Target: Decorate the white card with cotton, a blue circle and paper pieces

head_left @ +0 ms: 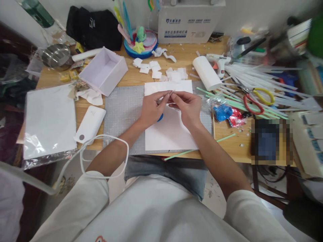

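Over a white paper sheet (169, 134) on the grey cutting mat (121, 117), my left hand (154, 107) and my right hand (188, 107) meet at the fingertips. Both are closed in a pinch, thumbs against fingers. A tiny pale thing shows between the fingertips, too small to name. Beside my left hand's lower edge, part of a blue object (160, 117) is visible, the rest hidden by the hand. White paper scraps (156, 74) and torn white pieces (176, 74) lie just beyond the sheet.
At the left are a lilac box (108, 72), a white power bank (91, 124) with a cable, and a plastic-wrapped pad (50, 121). To the right lie a white roll (207, 73), a glue gun (221, 65), scissors (252, 99) and green sticks (227, 137).
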### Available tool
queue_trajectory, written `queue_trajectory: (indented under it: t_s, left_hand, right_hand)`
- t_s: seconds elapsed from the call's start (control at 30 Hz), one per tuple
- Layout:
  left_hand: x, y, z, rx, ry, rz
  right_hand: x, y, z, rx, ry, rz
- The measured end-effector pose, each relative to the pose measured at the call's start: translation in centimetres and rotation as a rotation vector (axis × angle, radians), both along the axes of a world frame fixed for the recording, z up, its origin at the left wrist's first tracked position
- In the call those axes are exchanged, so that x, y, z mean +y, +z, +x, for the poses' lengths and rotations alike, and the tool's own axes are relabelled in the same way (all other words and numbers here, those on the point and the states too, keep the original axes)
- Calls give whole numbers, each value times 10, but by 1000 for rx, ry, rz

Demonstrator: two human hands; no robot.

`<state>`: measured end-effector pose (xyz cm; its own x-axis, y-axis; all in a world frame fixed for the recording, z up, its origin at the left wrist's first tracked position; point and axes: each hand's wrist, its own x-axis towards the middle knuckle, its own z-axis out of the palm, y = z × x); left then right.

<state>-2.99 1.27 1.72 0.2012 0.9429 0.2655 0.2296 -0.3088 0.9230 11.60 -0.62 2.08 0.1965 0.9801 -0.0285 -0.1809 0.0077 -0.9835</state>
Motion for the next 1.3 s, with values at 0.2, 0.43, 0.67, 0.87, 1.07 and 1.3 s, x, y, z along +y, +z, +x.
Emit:
queue_trajectory:
  t_s: [0.2,0.43,0.67,0.87,1.07,1.3]
  left_hand:
    - [-1,-2,2,38,13,-20]
    - [-2,-2,1,110,18,78]
    - [1,-9,-1,198,10,203]
    - [0,-9,0,217,12,225]
    - [-1,-6,0,203,15,181]
    - [-1,-7,0,161,2,120]
  right_hand:
    - [1,-1,1,1,-20,-4]
    - [1,-2,1,-6,-15,-5]
    - [1,-2,2,-11,-6,0]
    - [1,-2,2,8,0,8]
    - [1,0,3,-4,-3,-11]
    - [1,2,2,-19,-1,6]
